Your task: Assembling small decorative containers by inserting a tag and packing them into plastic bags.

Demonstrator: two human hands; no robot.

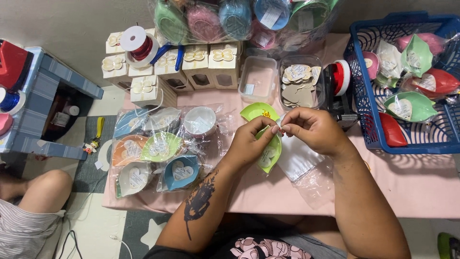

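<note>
My left hand holds a green leaf-shaped dish with a heart-shaped paper tag inside it, above the pink table. My right hand meets the left hand's fingertips at the dish's upper edge, and both pinch a small white piece there. A second green leaf dish lies just behind the hands. Clear plastic bags lie under my right wrist.
Bagged leaf dishes in several colours lie at the left. Small white boxes, a red ribbon spool, two clear tubs, one holding heart tags, and a tape dispenser stand behind. A blue basket of wrapped dishes sits right.
</note>
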